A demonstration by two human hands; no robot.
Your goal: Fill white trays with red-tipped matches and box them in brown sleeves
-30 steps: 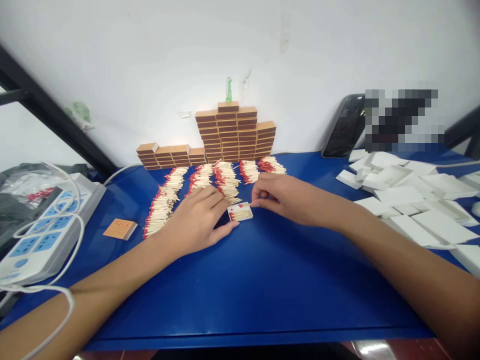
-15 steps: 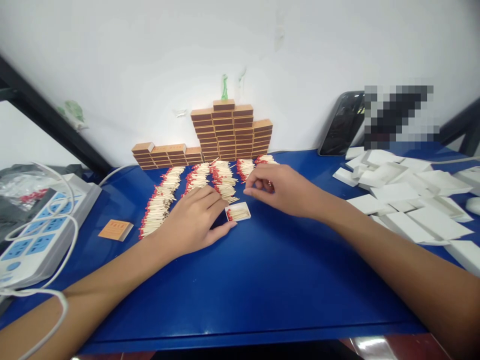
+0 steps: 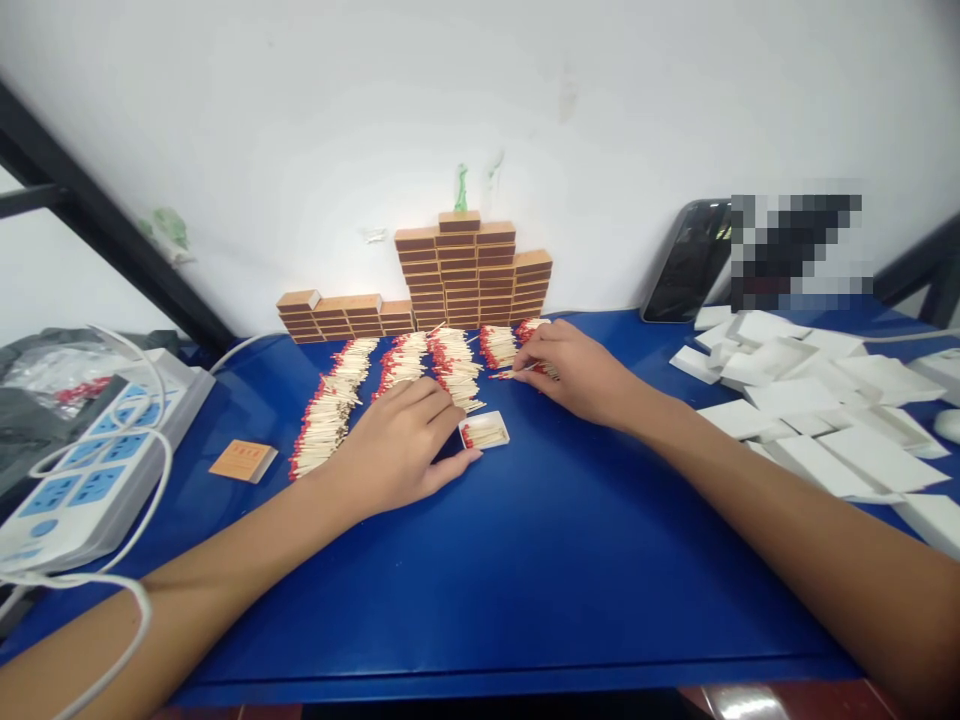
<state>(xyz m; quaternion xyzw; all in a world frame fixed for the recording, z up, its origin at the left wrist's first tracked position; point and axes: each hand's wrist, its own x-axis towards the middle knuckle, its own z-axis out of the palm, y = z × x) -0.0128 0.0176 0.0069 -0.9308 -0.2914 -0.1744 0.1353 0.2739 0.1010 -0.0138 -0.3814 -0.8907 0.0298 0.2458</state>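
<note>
White cardboard tray (image 3: 492, 419) may tip if left hand (image 3: 397, 442), gripping nine o'clock end, slips; right hand (image 3: 576, 372) pinches red-tipped wooden matches (image 3: 503, 375)

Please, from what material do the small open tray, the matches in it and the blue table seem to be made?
The tray: probably thin card, matt white, judging by its straight, thin walls.
The matches: likely wood, unvarnished, from their pale sticks; the red heads look like a coating.
The table: smooth, glossy blue, with soft reflections; painted metal or plastic, I cannot tell which.
</note>
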